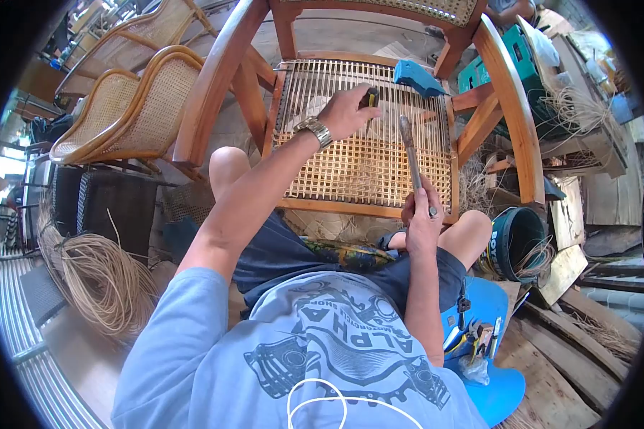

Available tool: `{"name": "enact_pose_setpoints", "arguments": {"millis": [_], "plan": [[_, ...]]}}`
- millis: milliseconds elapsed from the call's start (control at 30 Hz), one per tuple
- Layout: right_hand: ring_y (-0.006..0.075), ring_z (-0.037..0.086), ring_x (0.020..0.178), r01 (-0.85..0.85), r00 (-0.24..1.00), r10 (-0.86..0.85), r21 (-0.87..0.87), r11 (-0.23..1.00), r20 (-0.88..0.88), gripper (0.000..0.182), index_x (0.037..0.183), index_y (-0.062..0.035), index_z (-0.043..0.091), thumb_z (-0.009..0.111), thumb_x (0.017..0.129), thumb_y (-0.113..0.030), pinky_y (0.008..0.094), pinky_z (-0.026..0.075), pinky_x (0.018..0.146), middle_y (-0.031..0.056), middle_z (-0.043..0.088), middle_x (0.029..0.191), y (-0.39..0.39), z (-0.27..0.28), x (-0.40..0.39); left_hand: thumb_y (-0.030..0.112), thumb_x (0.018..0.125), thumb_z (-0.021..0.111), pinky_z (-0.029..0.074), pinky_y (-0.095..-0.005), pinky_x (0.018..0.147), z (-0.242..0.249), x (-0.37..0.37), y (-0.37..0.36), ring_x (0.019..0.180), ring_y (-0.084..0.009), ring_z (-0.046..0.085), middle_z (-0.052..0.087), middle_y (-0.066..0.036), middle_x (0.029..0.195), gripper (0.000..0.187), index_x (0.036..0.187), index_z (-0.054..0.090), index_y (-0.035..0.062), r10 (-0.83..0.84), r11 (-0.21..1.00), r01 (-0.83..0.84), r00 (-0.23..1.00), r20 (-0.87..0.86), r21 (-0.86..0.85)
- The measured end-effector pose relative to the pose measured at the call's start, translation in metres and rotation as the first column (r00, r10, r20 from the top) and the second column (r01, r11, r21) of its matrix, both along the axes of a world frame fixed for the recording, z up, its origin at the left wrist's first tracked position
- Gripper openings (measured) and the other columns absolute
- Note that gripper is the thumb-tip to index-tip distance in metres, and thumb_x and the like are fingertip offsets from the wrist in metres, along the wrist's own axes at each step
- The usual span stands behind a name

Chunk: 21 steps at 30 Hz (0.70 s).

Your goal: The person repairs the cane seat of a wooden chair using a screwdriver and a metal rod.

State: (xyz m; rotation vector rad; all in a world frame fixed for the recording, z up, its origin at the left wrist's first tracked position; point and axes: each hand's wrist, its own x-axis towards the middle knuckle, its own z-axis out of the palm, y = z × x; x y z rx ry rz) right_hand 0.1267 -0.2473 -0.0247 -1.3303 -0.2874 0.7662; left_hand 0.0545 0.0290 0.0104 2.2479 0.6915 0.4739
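A wooden armchair frame (pixel 514 114) stands before me, its cane seat (pixel 336 168) closely woven in the near part and only strung with parallel strands farther back. My left hand (pixel 347 113), with a metal watch on the wrist, grips a dark-handled tool (pixel 370 100) over the middle of the seat, its thin tip pointing down at the strands. My right hand (pixel 422 212) is closed around a long metal tool (pixel 412 154) that reaches up over the seat's right part. A blue object (pixel 416 77) lies at the seat's far right corner.
Cane chairs (pixel 122 118) stand at the left above a coil of cane (pixel 107 279). At the right are a dark bucket (pixel 511 243), a teal crate (pixel 522 64) and wooden boards (pixel 551 350). A blue stool (pixel 490 386) with small tools is beside my right hip.
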Motion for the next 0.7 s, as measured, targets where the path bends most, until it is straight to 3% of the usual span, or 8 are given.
{"name": "enact_pose_setpoints", "arguments": {"millis": [100,233,300,367,433,500,567,700], "plan": [[0.0045,0.041,0.057,-0.005,1.000,0.005,-0.028,1.000,0.012,0.039,0.144,-0.0021,0.055,0.054,0.109,-0.019,0.0228,0.032,0.047,-0.0012,0.051,0.075,-0.001,0.000,-0.002,0.033,0.093,0.077,0.050,-0.0360,0.066,-0.003,-0.002,-0.005,0.070,-0.0190,0.066,0.071,-0.011,0.079,0.036,0.103,0.063,0.0023,-0.023,1.000,0.023,0.998,-0.059,-0.007],[0.0036,0.043,0.060,-0.071,0.992,0.079,-0.088,0.994,0.094,0.040,0.144,0.0004,0.054,0.051,0.109,-0.019,0.0213,0.034,0.049,-0.0025,0.051,0.075,-0.002,-0.001,-0.009,0.035,0.092,0.077,0.050,-0.0366,0.065,-0.001,-0.005,-0.008,0.068,-0.0214,0.067,0.070,-0.011,0.078,0.035,0.104,0.063,0.0042,-0.059,0.998,0.059,0.998,0.008,-0.011],[0.0036,0.044,0.060,-0.218,0.956,0.243,-0.159,0.963,0.163,0.040,0.144,0.0005,0.054,0.050,0.109,-0.019,0.0215,0.035,0.051,-0.0027,0.052,0.077,-0.009,0.000,-0.007,0.034,0.092,0.077,0.051,-0.0362,0.066,0.004,-0.012,-0.006,0.071,-0.0217,0.069,0.072,-0.011,0.080,0.035,0.105,0.063,0.0038,-0.021,0.999,0.021,1.000,-0.011,-0.026],[0.0034,0.045,0.062,-0.203,0.969,0.218,-0.127,0.971,0.116,0.040,0.144,0.0007,0.055,0.050,0.109,-0.018,0.0218,0.036,0.053,-0.0029,0.053,0.079,-0.014,0.004,-0.016,0.033,0.092,0.077,0.051,-0.0363,0.066,0.004,-0.019,-0.001,0.071,-0.0219,0.069,0.072,-0.012,0.080,0.036,0.105,0.063,0.0032,0.022,1.000,-0.022,0.999,0.027,-0.004],[0.0030,0.046,0.065,-0.197,0.954,0.225,-0.151,0.969,0.198,0.040,0.143,0.0007,0.055,0.051,0.108,-0.017,0.0211,0.038,0.056,-0.0028,0.053,0.079,-0.016,0.006,-0.026,0.035,0.092,0.077,0.051,-0.0377,0.066,-0.006,-0.021,0.005,0.071,-0.0227,0.069,0.072,-0.012,0.080,0.037,0.102,0.062,0.0025,0.046,0.998,-0.051,0.991,0.127,0.034],[0.0053,0.050,0.071,-0.253,0.938,0.293,-0.213,0.944,0.186,0.040,0.143,0.0020,0.055,0.052,0.107,-0.016,0.0230,0.043,0.061,-0.0004,0.056,0.082,-0.011,0.008,-0.037,0.036,0.091,0.078,0.052,-0.0380,0.067,-0.012,-0.021,0.006,0.070,-0.0231,0.069,0.072,-0.012,0.081,0.038,0.101,0.063,0.0027,0.046,0.999,-0.047,0.997,0.067,0.001],[0.0093,0.055,0.074,-0.399,0.796,0.479,-0.274,0.875,0.369,0.040,0.141,0.0034,0.054,0.053,0.107,-0.016,0.0267,0.047,0.066,0.0052,0.059,0.085,0.003,0.007,-0.047,0.036,0.091,0.078,0.052,-0.0375,0.067,-0.015,-0.019,0.005,0.070,-0.0229,0.069,0.072,-0.011,0.080,0.037,0.100,0.063,0.0030,0.033,0.999,-0.033,0.998,0.051,0.002],[0.0144,0.058,0.073,-0.179,0.749,0.259,-0.189,0.965,0.610,0.039,0.140,0.0042,0.053,0.052,0.106,-0.015,0.0306,0.049,0.069,0.0106,0.061,0.087,0.019,-0.008,-0.068,0.037,0.091,0.078,0.052,-0.0356,0.066,-0.018,-0.024,0.004,0.069,-0.0206,0.069,0.072,-0.008,0.079,0.036,0.100,0.065,0.0045,0.058,0.998,-0.058,0.993,0.099,-0.002]]}}
